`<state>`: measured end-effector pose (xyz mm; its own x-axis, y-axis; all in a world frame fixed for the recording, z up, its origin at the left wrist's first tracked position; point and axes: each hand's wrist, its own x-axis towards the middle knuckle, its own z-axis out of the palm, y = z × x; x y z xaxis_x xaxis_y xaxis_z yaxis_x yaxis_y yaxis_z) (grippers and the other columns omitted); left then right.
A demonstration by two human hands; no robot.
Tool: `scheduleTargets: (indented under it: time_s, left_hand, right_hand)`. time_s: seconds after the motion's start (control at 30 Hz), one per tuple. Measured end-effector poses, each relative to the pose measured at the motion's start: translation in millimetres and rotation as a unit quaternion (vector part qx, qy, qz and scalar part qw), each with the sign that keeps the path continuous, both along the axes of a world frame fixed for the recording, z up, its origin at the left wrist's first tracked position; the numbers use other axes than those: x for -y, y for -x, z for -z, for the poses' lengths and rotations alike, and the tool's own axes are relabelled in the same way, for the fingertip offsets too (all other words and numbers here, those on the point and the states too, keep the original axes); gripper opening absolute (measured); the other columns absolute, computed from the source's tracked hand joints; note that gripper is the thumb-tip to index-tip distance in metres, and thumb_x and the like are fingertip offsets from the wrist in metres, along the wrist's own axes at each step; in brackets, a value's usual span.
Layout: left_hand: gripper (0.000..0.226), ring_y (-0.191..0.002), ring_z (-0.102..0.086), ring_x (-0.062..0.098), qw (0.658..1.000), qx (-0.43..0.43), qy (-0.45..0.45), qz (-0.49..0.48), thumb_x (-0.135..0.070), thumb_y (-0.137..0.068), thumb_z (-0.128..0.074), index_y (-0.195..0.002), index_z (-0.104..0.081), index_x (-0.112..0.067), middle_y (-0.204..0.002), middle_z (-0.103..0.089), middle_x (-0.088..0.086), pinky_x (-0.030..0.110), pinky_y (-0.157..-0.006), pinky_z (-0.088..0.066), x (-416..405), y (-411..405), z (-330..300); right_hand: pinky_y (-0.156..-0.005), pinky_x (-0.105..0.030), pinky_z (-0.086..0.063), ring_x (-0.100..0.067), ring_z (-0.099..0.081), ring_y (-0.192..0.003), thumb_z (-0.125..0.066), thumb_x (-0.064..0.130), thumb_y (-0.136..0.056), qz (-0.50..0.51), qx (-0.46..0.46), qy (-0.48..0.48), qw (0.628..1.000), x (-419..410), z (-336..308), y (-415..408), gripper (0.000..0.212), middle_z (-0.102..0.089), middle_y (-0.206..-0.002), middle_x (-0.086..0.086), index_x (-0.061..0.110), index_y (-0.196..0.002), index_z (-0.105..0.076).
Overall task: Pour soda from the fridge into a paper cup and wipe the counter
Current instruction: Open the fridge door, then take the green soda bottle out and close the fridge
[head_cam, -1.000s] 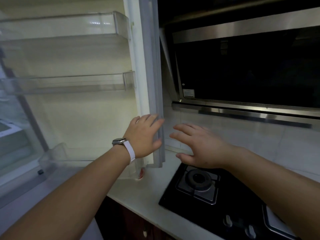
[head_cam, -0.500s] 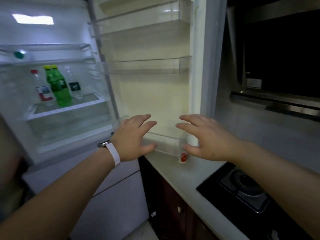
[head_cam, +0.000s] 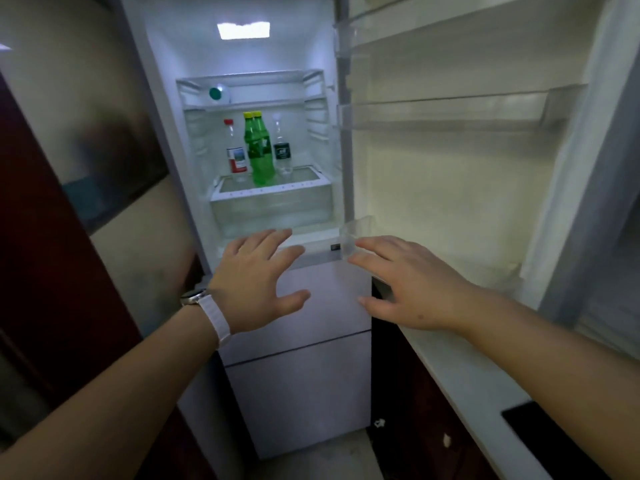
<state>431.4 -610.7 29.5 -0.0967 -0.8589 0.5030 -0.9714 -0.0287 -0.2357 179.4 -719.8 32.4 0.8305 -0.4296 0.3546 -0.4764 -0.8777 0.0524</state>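
The upright green soda bottle (head_cam: pixel 258 150) stands far beyond both empty, spread hands, nearer the left hand (head_cam: pixel 256 282) than the right hand (head_cam: pixel 412 285).

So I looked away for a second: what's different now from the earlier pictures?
The view swung left from the stove to the open fridge, bringing its shelf with the green soda bottles into sight. The left hand came off the door edge and now hovers before the fridge. Unchanged: both it and the right hand are open and empty, and nothing is taken.
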Motion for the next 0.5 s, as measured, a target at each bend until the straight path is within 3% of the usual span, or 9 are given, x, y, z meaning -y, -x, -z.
scheduleTargets:
  time_s: [0.23, 0.5]
  left_hand:
    - [0.074, -0.127, -0.053, 0.032, 0.998, 0.017, 0.005, -0.068, -0.071, -0.072, -0.045, -0.128, -0.059, -0.025, -0.139, -0.055, 0.008, 0.058, -0.102, -0.037, 27.4, -73.5, 2.1]
    - [0.072, -0.119, -0.057, 0.035, 0.994, -0.052, 0.018, -0.095, -0.068, -0.067, -0.046, -0.121, -0.064, -0.023, -0.134, -0.059, 0.011, 0.054, -0.097, -0.041, 79.5, -145.5, 7.9]
  right_hand:
    - [-0.109, -0.036, -0.029, -0.020, -0.032, -0.138, -0.043, 0.062, -0.083, -0.019, -0.017, 0.012, 1.000, 42.6, -9.5, -81.0, 0.068, -0.034, -0.153, 0.002, 0.030, -0.143, -0.041]
    - [-0.111, -0.042, -0.031, -0.018, -0.030, -0.139, -0.045, 0.061, -0.084, -0.028, -0.012, 0.029, 0.999, 84.8, -23.0, -171.7, 0.068, -0.029, -0.155, 0.003, 0.031, -0.145, -0.036]
